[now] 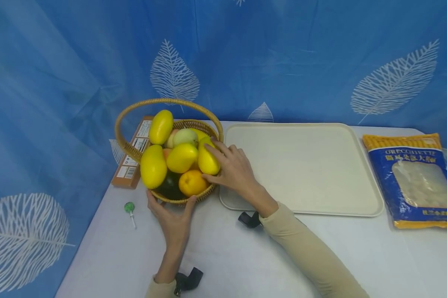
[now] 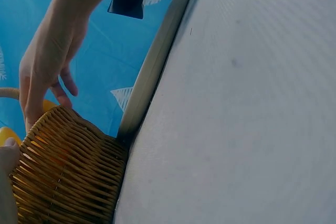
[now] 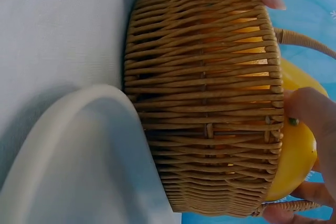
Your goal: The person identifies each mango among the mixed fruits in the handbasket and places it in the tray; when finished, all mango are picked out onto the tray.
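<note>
A wicker basket [image 1: 179, 202] with a tall arched handle stands at the left of the table, heaped with fruit. My left hand [image 1: 173, 221] grips its near side, the thumb by the rim in the right wrist view. My right hand [image 1: 234, 167] curls its fingers and thumb round a yellow pear-shaped fruit [image 1: 207, 159] at the basket's right edge. Around that fruit lie several yellow mangoes [image 1: 153, 167], a pale green round fruit [image 1: 185, 136], an orange [image 1: 192, 183] and a dark green fruit [image 1: 170, 186]. Part of the gripped fruit is hidden behind my fingers.
Right of the basket lies a cream tray [image 1: 301, 165], its corner close to the wicker. A blue and yellow pasta bag [image 1: 417, 182] is at the far right. Behind the basket's left side sits a brown box [image 1: 126, 174]. A green lollipop [image 1: 129, 207] lies nearer me.
</note>
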Tool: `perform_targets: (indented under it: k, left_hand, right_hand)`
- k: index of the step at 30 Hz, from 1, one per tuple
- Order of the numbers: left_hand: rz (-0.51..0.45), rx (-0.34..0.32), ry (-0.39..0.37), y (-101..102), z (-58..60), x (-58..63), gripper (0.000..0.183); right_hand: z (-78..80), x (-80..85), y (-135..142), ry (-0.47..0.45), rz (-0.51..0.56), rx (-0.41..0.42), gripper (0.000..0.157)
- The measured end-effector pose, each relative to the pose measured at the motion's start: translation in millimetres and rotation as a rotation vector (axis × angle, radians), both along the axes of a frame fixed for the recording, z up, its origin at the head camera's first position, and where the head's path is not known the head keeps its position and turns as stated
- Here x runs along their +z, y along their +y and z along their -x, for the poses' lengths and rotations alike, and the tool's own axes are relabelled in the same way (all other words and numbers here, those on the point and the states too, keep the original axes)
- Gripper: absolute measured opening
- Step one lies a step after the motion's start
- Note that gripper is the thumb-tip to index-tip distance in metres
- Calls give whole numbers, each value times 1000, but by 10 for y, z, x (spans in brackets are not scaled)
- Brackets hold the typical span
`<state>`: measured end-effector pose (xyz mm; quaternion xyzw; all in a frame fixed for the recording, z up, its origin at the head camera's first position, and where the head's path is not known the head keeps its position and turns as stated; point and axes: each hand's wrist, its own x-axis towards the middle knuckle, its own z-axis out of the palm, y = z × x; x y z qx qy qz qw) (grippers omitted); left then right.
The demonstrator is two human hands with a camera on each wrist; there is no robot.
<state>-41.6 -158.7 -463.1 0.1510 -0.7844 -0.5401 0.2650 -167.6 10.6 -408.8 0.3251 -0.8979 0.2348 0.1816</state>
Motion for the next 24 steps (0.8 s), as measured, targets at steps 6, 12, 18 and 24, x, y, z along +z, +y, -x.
perform_targets:
  k: [6, 12, 18, 24]
  left_hand:
    - [8, 5, -1, -7, 5, 2, 116]
    - [4, 13, -29, -5, 3, 7, 115]
    - [-6, 23, -61, -1, -1, 12, 115]
    - [6, 20, -48, -7, 11, 25, 115]
  right_hand:
    - [-22, 47, 10, -78, 64, 42, 77]
    - [-69, 144, 59, -147, 135, 89, 76]
    - [-165, 335, 149, -185, 195, 125, 74]
    - [-286, 606, 251, -100, 309, 176, 75]
